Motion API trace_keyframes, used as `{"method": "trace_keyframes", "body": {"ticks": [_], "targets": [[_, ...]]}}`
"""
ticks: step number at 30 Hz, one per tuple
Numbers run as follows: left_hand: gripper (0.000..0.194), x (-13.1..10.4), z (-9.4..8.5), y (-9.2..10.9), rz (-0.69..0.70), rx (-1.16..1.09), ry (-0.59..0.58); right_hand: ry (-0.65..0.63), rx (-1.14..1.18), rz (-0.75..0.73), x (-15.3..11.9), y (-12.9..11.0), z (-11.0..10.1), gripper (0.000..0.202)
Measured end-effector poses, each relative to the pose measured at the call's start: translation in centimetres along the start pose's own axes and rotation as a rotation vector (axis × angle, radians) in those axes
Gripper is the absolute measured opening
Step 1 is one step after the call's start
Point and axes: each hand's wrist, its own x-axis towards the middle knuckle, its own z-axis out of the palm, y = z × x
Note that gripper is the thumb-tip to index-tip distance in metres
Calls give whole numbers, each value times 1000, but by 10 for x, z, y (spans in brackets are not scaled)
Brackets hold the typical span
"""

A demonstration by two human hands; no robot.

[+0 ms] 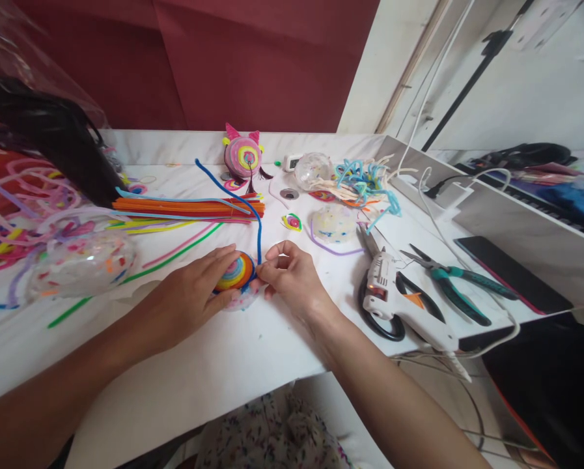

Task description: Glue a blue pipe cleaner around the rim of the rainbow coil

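Observation:
Near the table's front, my left hand [191, 286] is wrapped over a clear ball [240, 301] whose top bears a coil of rainbow-coloured pipe cleaner [237, 270]. My right hand [292, 277] pinches a dark blue pipe cleaner [258, 228] against the coil's right edge. The free end of that blue strand rises away from the ball and bends to the far left. Under my left palm, part of the coil is hidden. My right fingertips cover the spot where the strand meets the coil.
A pipe-cleaner bundle [174, 207] lies behind my left hand. A pink eared ball [243, 156] stands at the back. On the right are a glue gun [389, 293], scissors [394, 329], pliers [452, 273] and a phone [511, 273]. Clear decorated domes [84, 260] sit leftward.

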Motion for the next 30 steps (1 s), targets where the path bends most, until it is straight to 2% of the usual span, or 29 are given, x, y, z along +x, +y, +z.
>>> {"method": "trace_keyframes", "body": {"ticks": [6, 9, 14, 22, 30], "targets": [[62, -1, -2, -1, 23, 6, 35, 7, 2, 9, 0, 0, 2, 29], [60, -3, 4, -5, 39, 0, 69, 6, -6, -1, 0, -1, 2, 29], [55, -5, 17, -9, 62, -6, 190, 5, -57, -37, 0, 2, 1, 29], [55, 1, 1, 12, -78, -20, 110, 25, -326, -249, 2, 13, -4, 18], [55, 1, 3, 12, -109, -56, 131, 36, -621, -429, 0, 14, -8, 18]]}}
